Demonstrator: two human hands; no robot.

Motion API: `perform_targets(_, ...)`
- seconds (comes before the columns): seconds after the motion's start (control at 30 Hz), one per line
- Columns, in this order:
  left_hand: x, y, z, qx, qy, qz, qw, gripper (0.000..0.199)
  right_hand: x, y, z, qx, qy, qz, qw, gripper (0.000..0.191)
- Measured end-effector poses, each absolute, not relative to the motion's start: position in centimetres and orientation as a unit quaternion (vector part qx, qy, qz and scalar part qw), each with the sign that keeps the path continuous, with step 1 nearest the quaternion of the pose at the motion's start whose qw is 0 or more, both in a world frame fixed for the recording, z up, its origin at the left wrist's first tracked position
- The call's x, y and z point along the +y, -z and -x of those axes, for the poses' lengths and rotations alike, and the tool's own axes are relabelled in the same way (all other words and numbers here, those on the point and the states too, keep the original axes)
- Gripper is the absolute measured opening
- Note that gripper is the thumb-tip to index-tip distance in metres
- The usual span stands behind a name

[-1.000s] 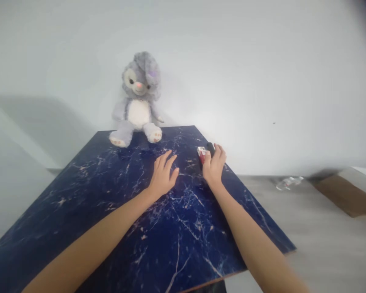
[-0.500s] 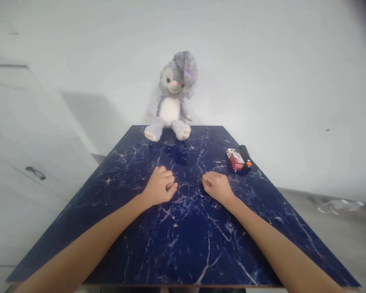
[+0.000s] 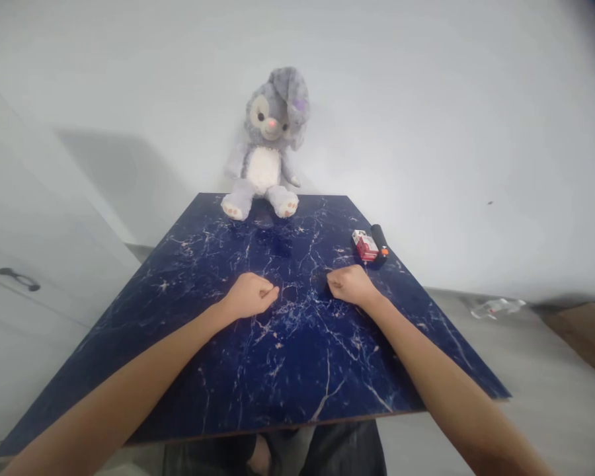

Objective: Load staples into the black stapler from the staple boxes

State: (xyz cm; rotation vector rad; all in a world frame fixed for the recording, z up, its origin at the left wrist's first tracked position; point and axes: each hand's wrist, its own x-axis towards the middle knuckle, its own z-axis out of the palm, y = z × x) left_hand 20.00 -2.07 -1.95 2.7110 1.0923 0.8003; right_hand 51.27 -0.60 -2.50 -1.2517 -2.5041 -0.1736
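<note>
My left hand point(image 3: 250, 295) is curled into a fist over the middle of the blue marble-patterned table point(image 3: 287, 370), thumb side toward the centre. Opposite it, my right hand point(image 3: 350, 285) is also a closed fist, with a short gap between the two. No object shows in either hand. Just beyond my right hand lie a red and white small box point(image 3: 365, 245) and a black cylinder with an orange spot point(image 3: 379, 244), side by side. A grey plush rabbit point(image 3: 268, 145) with a white belly sits at the table's far edge, beyond both hands.
A white wall point(image 3: 401, 119) stands behind the table. White cabinet doors with a dark handle point(image 3: 18, 279) are at left. On the floor to the right lie clear plastic packaging point(image 3: 497, 308) and a brown cardboard box point(image 3: 582, 334).
The view has shifted, and the cardboard box at right has come into sight. My left hand has turned and its fingers have curled tighter. My right hand stays a fist.
</note>
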Motion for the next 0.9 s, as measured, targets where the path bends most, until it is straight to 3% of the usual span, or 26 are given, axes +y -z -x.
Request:
perform_targets(0.33,-2.0,1.3,-19.7,0.373,-0.359,-0.854,-0.055,0.04,-0.4,3.1,-51.5,-0.863,0.05,0.475,0.166,0.025)
perform_targets(0.9,-0.4,2.0,-18.9,0.45,-0.324,-0.826,-0.099,0.049,-0.4,3.2,-51.7,-0.845,0.055,0.483,0.222,0.024)
